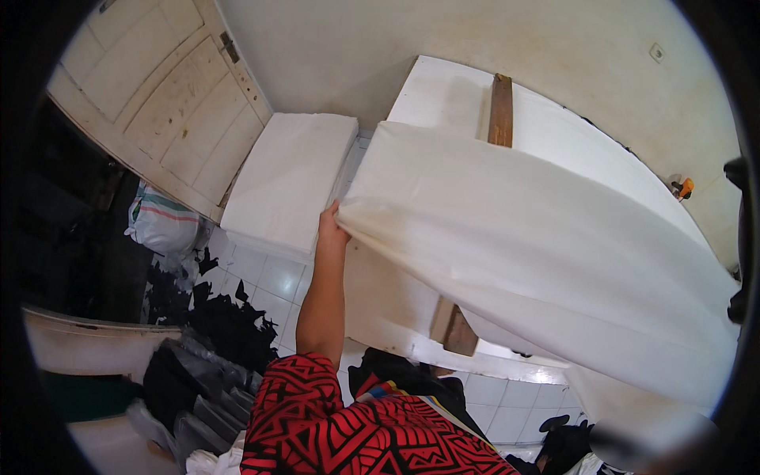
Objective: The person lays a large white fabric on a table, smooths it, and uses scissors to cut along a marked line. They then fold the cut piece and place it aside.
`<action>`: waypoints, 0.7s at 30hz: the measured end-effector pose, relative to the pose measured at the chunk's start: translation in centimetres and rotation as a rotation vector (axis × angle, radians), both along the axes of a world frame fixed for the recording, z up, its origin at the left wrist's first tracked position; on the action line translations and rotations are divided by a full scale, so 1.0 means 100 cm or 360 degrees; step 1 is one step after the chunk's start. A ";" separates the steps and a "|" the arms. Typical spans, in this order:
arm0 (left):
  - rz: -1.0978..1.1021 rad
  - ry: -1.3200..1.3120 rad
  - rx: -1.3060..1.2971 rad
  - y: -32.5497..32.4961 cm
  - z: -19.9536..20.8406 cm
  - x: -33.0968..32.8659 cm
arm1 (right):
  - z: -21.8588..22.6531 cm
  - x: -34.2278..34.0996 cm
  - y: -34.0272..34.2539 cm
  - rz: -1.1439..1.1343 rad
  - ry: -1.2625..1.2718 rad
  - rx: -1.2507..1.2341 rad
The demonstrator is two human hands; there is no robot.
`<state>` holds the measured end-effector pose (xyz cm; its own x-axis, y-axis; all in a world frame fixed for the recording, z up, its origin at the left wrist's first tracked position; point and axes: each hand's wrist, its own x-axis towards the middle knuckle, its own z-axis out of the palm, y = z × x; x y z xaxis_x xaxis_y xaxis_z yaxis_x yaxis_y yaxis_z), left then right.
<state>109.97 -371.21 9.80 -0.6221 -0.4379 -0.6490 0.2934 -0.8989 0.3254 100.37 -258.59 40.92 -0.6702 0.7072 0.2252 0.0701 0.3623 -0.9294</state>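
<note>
My left hand [333, 221] is closed on the near left corner of a large white cloth [538, 229], with the arm stretched out forward. From that grip the cloth runs to the right across the long white table [443, 91], its near edge pulled taut and raised. Its far right end lies near the picture's rim. Beyond the cloth, a brown wooden bar [501, 111] lies across the table top. A second wooden piece [460, 332] shows below the cloth's near edge. My right hand cannot be seen.
Left of the table stands a low block of white material [293, 170]. A pale door [170, 95] and a white sack [162, 222] are at the left. Black scraps [229, 324] litter the tiled floor. Plastic-wrapped dark items [190, 388] sit lower left. An orange-handled object [685, 188] lies far right.
</note>
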 end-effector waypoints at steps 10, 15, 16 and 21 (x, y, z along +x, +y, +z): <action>-0.0229 0.0608 -0.1603 0.251 0.221 -0.141 | 0.067 0.048 0.329 -0.0027 0.0441 -0.0110; -0.0244 0.0650 -0.1738 0.381 0.343 -0.195 | 0.151 0.086 0.453 0.0110 0.0708 -0.0343; -0.0361 0.0725 -0.1662 0.408 0.368 -0.206 | 0.158 0.085 0.460 0.0111 0.0735 -0.0401; -0.0784 0.1066 -0.1586 0.551 0.462 -0.304 | 0.131 0.052 0.504 0.0301 0.0817 -0.0787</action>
<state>79.58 -316.12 56.02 -0.9296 -0.1829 0.3199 0.3680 -0.4151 0.8320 105.58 -208.20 54.06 -0.6869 0.6900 0.2284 -0.4399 -0.1446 -0.8863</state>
